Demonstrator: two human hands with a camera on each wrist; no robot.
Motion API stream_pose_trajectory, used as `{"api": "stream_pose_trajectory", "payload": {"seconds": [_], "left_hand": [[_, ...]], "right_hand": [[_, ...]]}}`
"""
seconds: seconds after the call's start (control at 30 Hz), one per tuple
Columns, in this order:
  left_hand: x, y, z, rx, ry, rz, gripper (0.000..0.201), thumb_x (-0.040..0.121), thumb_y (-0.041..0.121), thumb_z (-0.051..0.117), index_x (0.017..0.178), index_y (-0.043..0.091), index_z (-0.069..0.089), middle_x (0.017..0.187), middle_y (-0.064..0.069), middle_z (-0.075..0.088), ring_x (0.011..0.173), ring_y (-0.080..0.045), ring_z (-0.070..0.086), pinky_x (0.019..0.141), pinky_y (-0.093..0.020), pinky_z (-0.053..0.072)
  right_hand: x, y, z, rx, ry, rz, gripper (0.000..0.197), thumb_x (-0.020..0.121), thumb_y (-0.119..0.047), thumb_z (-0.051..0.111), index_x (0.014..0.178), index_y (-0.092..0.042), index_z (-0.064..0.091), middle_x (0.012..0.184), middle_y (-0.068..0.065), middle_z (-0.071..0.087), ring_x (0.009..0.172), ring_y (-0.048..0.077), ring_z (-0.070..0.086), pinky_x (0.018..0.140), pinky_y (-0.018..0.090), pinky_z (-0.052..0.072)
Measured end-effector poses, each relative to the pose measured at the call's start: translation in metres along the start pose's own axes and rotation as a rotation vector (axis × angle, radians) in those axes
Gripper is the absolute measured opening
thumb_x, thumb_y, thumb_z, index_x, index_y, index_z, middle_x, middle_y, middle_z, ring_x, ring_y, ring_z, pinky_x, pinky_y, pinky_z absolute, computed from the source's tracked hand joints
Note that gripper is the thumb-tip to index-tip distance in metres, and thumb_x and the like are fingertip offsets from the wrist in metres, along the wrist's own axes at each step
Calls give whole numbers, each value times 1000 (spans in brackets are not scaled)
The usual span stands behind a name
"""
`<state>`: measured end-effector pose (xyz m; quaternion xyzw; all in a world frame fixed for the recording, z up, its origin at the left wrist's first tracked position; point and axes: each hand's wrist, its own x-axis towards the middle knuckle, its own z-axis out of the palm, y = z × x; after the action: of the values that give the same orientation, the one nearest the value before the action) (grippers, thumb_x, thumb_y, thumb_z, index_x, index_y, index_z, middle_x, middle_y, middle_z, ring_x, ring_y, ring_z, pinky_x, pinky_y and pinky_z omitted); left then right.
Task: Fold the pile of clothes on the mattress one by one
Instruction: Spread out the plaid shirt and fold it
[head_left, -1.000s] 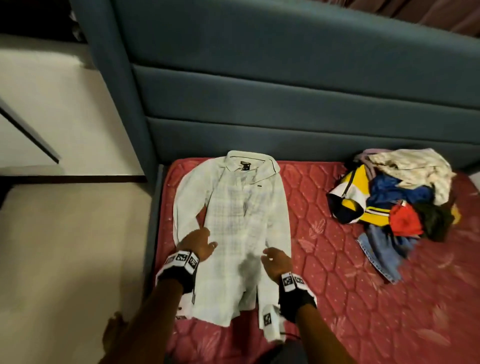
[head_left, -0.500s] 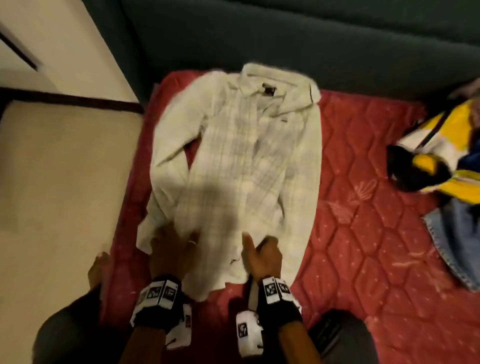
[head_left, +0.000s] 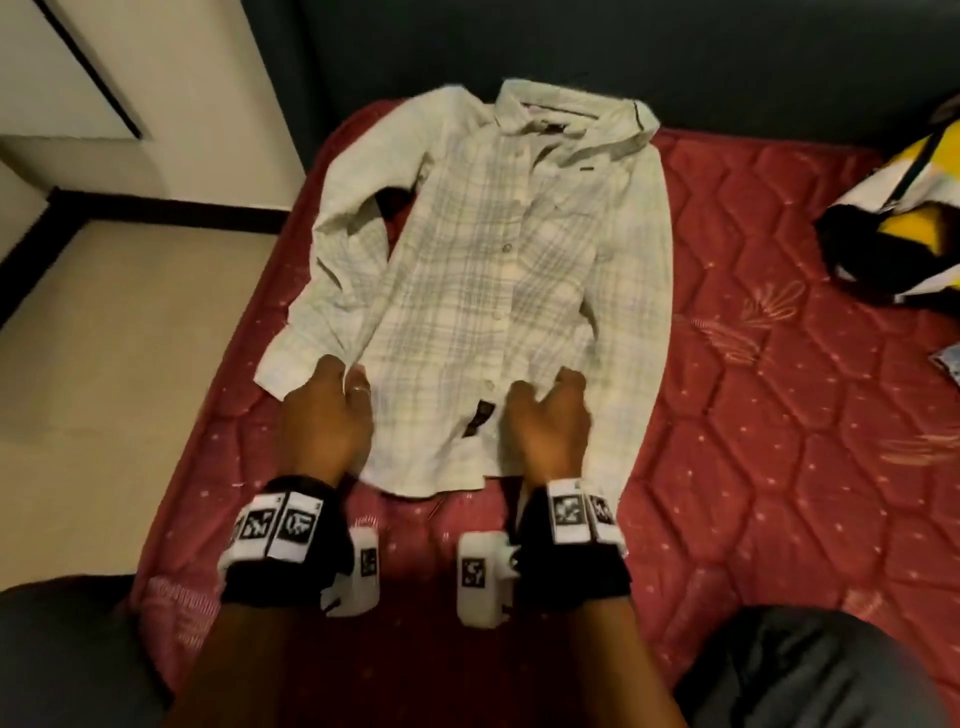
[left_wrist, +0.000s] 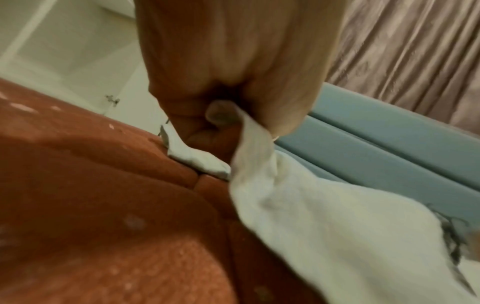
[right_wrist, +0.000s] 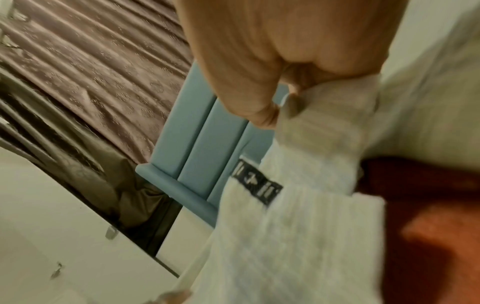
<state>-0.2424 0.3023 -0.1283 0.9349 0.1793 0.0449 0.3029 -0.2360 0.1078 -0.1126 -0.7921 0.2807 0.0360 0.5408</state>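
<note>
A pale plaid button-up shirt (head_left: 509, 270) lies face up on the red quilted mattress (head_left: 779, 415), collar towards the headboard. My left hand (head_left: 332, 410) pinches the shirt (left_wrist: 324, 226) at its lower left edge, beside the left cuff. My right hand (head_left: 545, 421) grips the lower right front of the shirt (right_wrist: 298, 236), near a small black label (right_wrist: 257, 183). Both wrist views show fingers curled round the white cloth. The pile of clothes (head_left: 904, 208) is only partly in view at the far right.
A blue-grey padded headboard (head_left: 571, 52) runs along the far side. The mattress's left edge meets a beige floor (head_left: 104, 338). My knees in dark trousers (head_left: 831, 670) rest at the near edge. A curtain (right_wrist: 91, 72) hangs behind the headboard.
My head has leaned in and down over the shirt. Both hands have slid down towards the hem and closed on the cloth. The pile has mostly left the view.
</note>
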Motion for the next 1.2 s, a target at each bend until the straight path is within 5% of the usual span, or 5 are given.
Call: {"api": "stream_pose_trajectory", "payload": {"seconds": [0.37,0.5,0.67,0.97,1.2], "left_hand": [[-94,-50,-70,-97,85,-205,33,99,42,50,99,10,58,105,-24,66,98,-44,60,83,-45,47],[-119,-54,-57,9,161,-95,37,95,40,58,114,8,57,119,-22,58,113,-42,49,94,-50,39],[-141,-32,-33,-39,32,264,29,94,42,60,113,20,59,114,1,58,106,-20,51,78,-37,47],[-158,-17,6,286,-182,399,55,70,57,74,102,18,52,99,0,52,88,-21,55,62,-31,43],[-155,-12,1,247,-205,284,28,91,30,57,113,15,50,109,-2,55,98,-20,56,66,-30,41]], "right_hand": [[-37,-1,-107,-71,224,-145,51,77,-44,64,115,-10,65,106,14,69,100,36,67,88,44,55],[-80,30,-98,-300,282,-81,54,91,-32,66,136,-9,48,139,20,38,129,39,39,103,42,37],[-114,52,-55,-545,386,-268,26,89,-23,67,114,-21,65,127,9,51,121,33,44,96,49,37],[-100,48,3,-752,-50,-398,48,91,-46,61,118,-7,53,120,10,54,111,30,56,84,37,47],[-101,45,5,-918,-29,-549,15,78,-7,71,87,-1,60,87,17,64,75,34,66,56,31,38]]}}
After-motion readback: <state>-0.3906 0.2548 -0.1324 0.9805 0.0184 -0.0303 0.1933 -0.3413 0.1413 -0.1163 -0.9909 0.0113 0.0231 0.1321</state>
